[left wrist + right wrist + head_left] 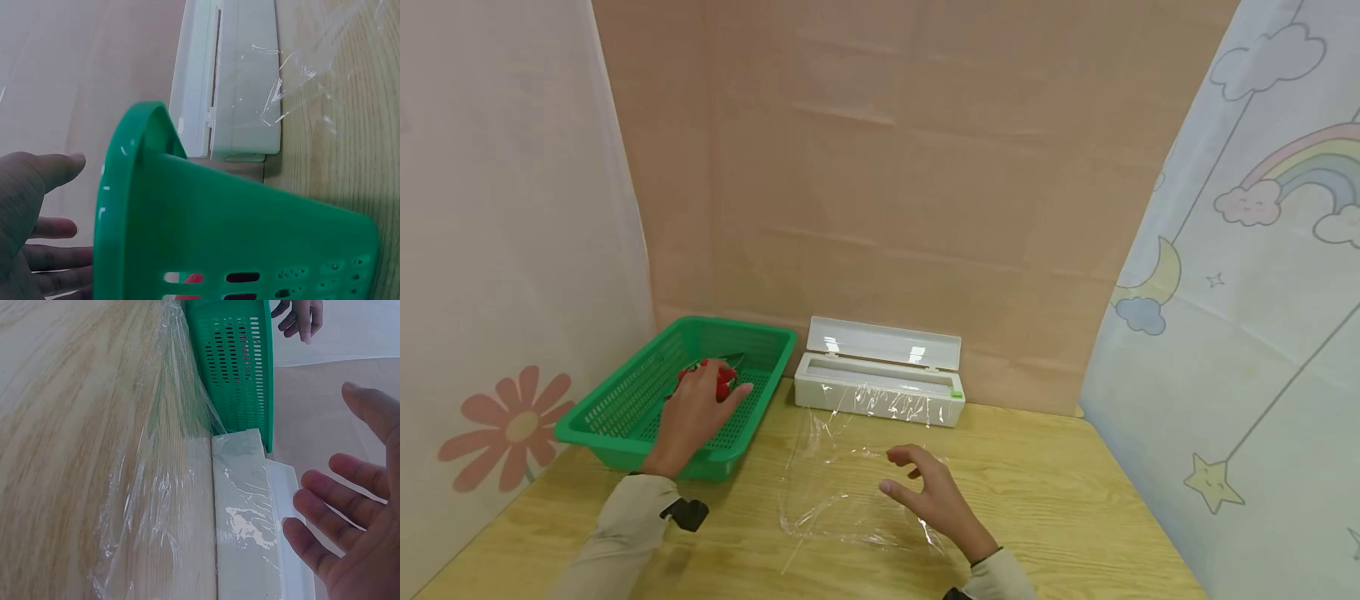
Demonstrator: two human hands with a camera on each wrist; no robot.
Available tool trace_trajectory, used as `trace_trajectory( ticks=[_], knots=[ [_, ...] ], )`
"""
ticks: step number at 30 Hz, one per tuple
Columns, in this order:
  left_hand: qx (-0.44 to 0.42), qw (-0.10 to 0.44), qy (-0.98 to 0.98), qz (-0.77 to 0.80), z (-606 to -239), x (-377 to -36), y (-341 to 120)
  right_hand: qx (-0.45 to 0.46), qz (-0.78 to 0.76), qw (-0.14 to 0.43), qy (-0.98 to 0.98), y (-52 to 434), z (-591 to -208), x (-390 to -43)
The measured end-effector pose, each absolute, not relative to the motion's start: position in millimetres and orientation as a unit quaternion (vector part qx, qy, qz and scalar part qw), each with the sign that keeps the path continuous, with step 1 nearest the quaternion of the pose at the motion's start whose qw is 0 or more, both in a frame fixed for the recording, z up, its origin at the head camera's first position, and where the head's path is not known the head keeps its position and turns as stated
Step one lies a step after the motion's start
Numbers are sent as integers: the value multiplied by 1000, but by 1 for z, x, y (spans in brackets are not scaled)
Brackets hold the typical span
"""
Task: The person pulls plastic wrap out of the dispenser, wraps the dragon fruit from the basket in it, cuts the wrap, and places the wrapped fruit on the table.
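Note:
My left hand (703,404) reaches into a green slotted basket (625,417), fingers relaxed over a red item (726,380) lying inside; the hand hides most of it. In the left wrist view the left hand's (31,219) fingers are fairly straight beside the basket wall (219,231), with red showing through a slot. My right hand (925,492) hovers open, fingers spread, over a loose sheet of clear cling film (831,492) on the table. The film runs from a white dispenser box (880,392) with its lid up. The right wrist view shows the right hand (350,519) just off the box (244,519).
The wooden table (1075,500) is closed in by a pink backdrop and patterned curtains left and right. The basket stands at the back left, touching the dispenser's end (250,437). The film (162,487) lies wrinkled between box and table front.

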State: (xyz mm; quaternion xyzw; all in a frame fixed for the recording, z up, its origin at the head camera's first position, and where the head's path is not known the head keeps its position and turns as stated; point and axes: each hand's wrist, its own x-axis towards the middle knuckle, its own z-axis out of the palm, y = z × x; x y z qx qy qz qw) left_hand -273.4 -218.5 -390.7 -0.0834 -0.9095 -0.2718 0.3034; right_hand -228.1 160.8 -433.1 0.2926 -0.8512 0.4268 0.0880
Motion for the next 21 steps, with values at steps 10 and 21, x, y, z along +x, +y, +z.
trace_trajectory(
  ticks=[10,21],
  knots=[
    [-73,269,-917,-286,-385,-284,-227,299,425,104,-848,161,-435,-231],
    [-61,217,-932,-283,-383,-297,-239,300,428,100,-847,157,-433,-234]
  ],
)
